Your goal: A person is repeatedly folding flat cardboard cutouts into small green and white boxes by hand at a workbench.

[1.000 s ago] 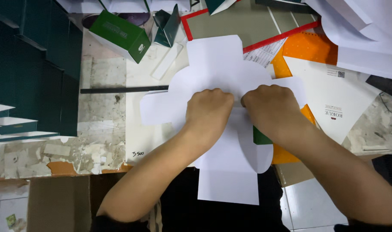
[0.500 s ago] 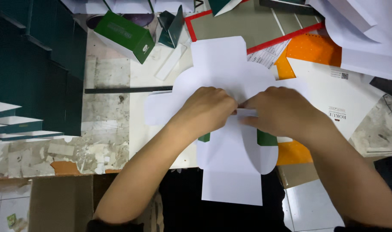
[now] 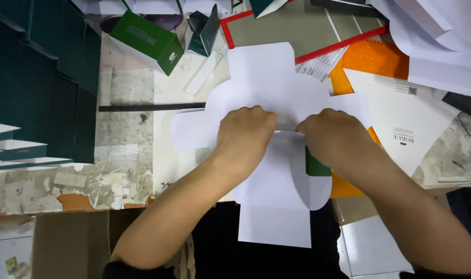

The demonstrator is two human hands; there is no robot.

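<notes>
Head view, over a cluttered workbench: we see both hands pressed onto a white die-cut carton blank lying flat with its white side up. Our left hand is curled into a loose fist, knuckles down on the middle of the blank; our right hand is just beside it, fingers bent under. The fingertips of both meet along a crease across the blank's middle, but they are hidden beneath the knuckles, so we cannot tell whether either hand pinches the card or merely presses it.

We judge the step in hand to be folding or creasing along that middle line. Any further move would call for even pressure along the crease, with the flaps kept from skewing.

Room around the blank is tight. Its near flap overhangs the bench edge toward our body. Just right of the blank lie an orange sheet and a white printed card, both partly under it. Beyond its far flap runs a red-edged board. Left of the blank a dark ruler lies on the worn benchtop, and farther up-left sits an assembled green box. Well left of the blank stand stacks of dark green flats.
</notes>
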